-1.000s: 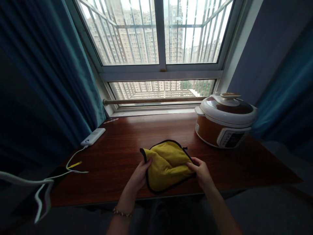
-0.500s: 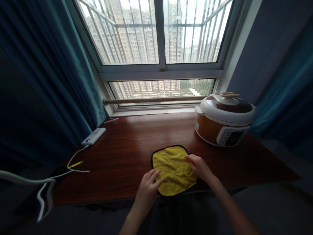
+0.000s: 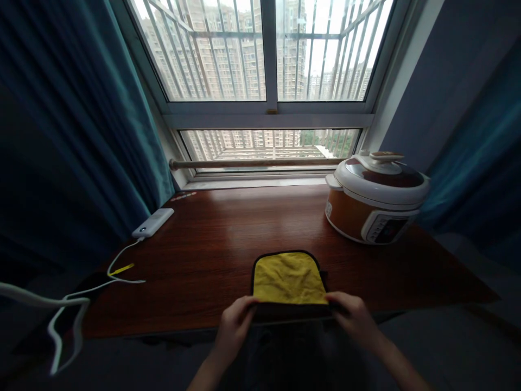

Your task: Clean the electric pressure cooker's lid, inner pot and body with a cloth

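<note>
A yellow cloth [image 3: 288,277] with a black border lies near the front edge of the table, its far part flat on the wood. Its near edge runs straight between my two hands. At the near left corner, my left hand [image 3: 236,320] pinches the cloth between thumb and fingers. My right hand [image 3: 353,314] grips the near right corner in the same way. A small dark tab sticks out from the cloth's right side.
An electric cooker [image 3: 374,201] with a glass lid stands at the right on the brown table [image 3: 211,233]. To the left lie a white power bank [image 3: 153,223] and a white cable [image 3: 122,253] with a yellow tie [image 3: 122,269]. Behind are a window and blue curtains [image 3: 134,136].
Both hands have moved from the cloth's surface and right side to its near corners. The near edge is now gripped and pulled straight, and the cloth looks smoother and shorter.
</note>
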Tool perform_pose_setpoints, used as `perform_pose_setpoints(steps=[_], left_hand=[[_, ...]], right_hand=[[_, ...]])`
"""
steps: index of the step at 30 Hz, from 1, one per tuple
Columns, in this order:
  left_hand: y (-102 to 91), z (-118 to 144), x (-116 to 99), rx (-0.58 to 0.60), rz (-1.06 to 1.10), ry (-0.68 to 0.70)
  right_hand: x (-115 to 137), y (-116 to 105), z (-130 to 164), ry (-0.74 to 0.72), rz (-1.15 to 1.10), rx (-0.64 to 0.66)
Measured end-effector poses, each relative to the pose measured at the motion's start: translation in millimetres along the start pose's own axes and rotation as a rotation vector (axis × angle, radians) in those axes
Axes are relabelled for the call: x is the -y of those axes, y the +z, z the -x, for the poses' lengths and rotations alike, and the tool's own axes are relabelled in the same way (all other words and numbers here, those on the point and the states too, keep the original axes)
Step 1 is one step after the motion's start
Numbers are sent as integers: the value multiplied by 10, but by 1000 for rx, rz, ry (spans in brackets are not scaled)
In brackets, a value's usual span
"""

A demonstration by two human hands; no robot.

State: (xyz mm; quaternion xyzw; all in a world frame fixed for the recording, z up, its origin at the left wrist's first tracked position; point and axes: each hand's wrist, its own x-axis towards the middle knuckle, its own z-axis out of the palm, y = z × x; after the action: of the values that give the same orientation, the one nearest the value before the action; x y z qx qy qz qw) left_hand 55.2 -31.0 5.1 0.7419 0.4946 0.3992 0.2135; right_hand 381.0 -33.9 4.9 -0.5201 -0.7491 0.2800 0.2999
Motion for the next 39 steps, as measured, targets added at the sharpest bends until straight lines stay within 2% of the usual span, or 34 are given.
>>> perform_pose_setpoints(steps=[2,4,7,9,11,12,14,16,18,20,23,25,27,28,29,31,32,33,34,37,39], left_hand=[[25,-316,6,-74,90,-188],[87,-639,77,-154,107,-261],[187,-974,192,-225,-19,-318],[234,-1044,161,-261,-146,-261],[272,-1010,14,-244,-302,-110],[297,-971,-84,-198,-355,-20],[367,-884,-263,-82,-365,116],[461,-824,-336,64,-353,210],[538,-814,-258,140,-385,224],[541,-847,-63,67,-452,142],[367,-929,231,-178,-581,-42],[210,-960,296,-316,-664,-101],[126,-945,232,-368,-690,-39],[129,-921,171,-336,-679,41],[164,-886,106,-255,-658,147],[302,-805,13,8,-611,357],[387,-765,1,139,-602,411],[469,-730,13,219,-610,402],[540,-700,47,242,-631,346],[653,-652,199,205,-687,182],[661,-643,273,182,-700,147]], right_hand=[[22,-19,-327,103,-99,-177],[1,-31,-710,184,-129,-338],[-47,12,-1144,274,44,-375],[-24,92,-1250,254,229,-399],[60,210,-1227,117,366,-431],[115,284,-1187,27,403,-426],[219,453,-1096,-109,435,-338],[274,627,-1030,-122,465,-220],[267,769,-1003,-69,494,-123],[224,851,-999,-27,509,-69],[177,871,-1000,-16,501,-58],[185,859,-992,-9,494,-71],[218,857,-980,-6,490,-88],[237,864,-973,-12,488,-97],[253,874,-967,-26,484,-103],[270,896,-960,-64,474,-92],[269,904,-959,-72,472,-79],[262,908,-960,-69,473,-65],[250,906,-963,-58,477,-55],[208,878,-974,-15,495,-42],[193,853,-979,-11,504,-26]])
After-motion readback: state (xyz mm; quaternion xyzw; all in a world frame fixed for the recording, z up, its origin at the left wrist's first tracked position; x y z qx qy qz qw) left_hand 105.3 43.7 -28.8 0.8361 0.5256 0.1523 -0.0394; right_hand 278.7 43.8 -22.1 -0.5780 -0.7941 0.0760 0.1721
